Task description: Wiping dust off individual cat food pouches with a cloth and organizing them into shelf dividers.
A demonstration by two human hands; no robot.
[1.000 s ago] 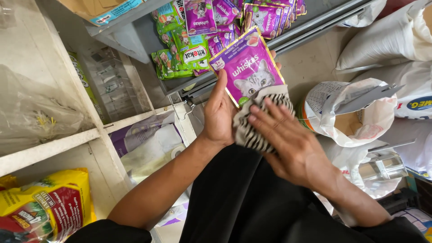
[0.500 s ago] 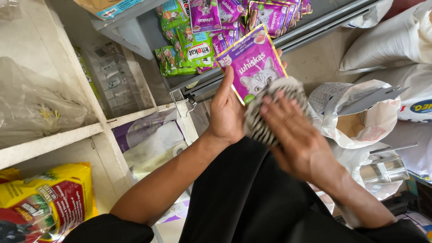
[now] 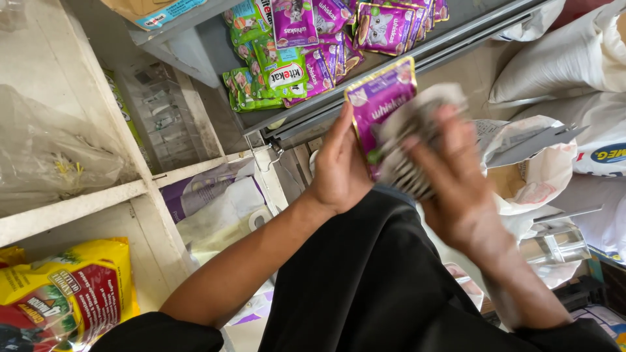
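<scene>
My left hand point(image 3: 339, 173) grips a purple pouch point(image 3: 378, 104) upright; my right hand point(image 3: 450, 182), blurred, presses a striped cloth point(image 3: 414, 146) against it. Wiping looks midway; shelf pouches point(image 3: 326, 32) lie beyond.

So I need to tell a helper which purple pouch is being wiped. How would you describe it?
Below the grey shelf of pouches, find the left hand. It holds one purple pouch upright; the right hand presses a striped cloth on it. Only this pouch is off the shelf.
</scene>
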